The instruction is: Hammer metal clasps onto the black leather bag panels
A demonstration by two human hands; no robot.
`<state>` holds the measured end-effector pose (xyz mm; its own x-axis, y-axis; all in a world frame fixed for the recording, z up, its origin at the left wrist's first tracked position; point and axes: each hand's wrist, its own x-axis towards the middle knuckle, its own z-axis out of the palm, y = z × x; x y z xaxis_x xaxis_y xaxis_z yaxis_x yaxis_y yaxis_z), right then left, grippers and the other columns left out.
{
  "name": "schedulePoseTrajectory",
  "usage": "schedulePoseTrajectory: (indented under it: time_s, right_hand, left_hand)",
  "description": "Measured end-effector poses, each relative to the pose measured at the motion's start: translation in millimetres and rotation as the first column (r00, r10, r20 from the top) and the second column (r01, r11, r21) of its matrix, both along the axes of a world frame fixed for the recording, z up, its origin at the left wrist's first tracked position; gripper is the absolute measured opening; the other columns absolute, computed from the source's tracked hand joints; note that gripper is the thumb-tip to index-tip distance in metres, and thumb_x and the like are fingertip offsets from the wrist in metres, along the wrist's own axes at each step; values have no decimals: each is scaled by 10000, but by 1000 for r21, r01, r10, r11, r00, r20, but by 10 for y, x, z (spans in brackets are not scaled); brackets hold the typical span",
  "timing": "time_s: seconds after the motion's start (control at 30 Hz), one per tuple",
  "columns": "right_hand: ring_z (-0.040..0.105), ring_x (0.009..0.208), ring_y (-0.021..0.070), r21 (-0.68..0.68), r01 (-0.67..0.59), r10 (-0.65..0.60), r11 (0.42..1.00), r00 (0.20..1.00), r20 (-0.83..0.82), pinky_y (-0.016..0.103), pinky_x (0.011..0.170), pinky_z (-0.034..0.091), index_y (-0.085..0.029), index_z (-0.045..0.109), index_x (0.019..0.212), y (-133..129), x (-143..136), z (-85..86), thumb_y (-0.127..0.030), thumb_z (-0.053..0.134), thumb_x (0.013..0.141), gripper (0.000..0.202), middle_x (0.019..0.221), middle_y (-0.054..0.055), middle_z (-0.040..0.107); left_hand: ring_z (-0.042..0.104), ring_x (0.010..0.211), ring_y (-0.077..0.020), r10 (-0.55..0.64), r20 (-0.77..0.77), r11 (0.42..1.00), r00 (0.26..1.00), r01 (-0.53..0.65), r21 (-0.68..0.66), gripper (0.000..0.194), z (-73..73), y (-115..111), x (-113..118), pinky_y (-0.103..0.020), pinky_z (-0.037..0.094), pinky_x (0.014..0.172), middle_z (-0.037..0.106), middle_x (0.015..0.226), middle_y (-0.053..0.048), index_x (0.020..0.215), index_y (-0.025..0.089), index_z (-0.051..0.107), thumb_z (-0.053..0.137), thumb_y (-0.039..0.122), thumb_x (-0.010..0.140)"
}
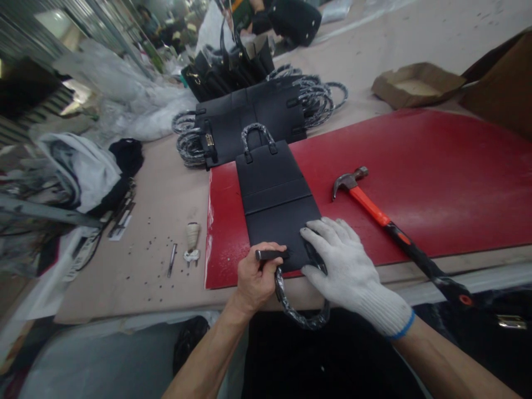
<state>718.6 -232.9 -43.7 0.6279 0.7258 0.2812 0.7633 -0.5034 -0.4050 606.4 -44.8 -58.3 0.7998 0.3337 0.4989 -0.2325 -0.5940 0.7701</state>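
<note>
A black bag panel (276, 177) lies on a red mat, with one plastic-wrapped handle (254, 128) at its far end and another wrapped handle (305, 321) hanging over the table's near edge. My bare left hand (257, 277) is closed around a short dark metal punch (268, 255), tilted low over the panel's near end; its tip is hard to make out. In a white knitted glove, my right hand (343, 257) lies spread on the panel's near right corner, by the base of the near handle. A claw hammer (374, 208) with an orange and black grip rests to its right.
Behind the panel are stacked black panels (253, 111) with wrapped handles. Black bags (233, 69) stand farther back. On the left are a thin metal rod (172, 260), a wound spool (192, 238) and small dark bits. A cardboard tray (418, 86) sits beyond the red mat (440, 177).
</note>
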Motion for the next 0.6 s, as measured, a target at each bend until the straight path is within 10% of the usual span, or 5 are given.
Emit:
schedulePoseTrajectory:
  time_s: [0.43,0.6]
  right_hand:
    - [577,1318,334,128,98,-91,987,994,-59,519,1136,466,-164,639,1347,-322,195,211,-382,581,927,477,1398,167,636]
    - [637,1117,439,-337,400,-377,852,917,133,575,943,536,-76,624,1338,-797,449,329,-386,530,955,502,1283,255,650]
  left_hand:
    - [735,878,-142,-45,-11,996,999,46,77,147,61,-38,85,-226,589,806,733,966,-40,1066,195,645,563,114,974]
    - [729,895,-157,-71,-15,996,997,72,51,131,2,-40,97,-243,580,820,726,972,-43,1075,208,621,560,142,979]
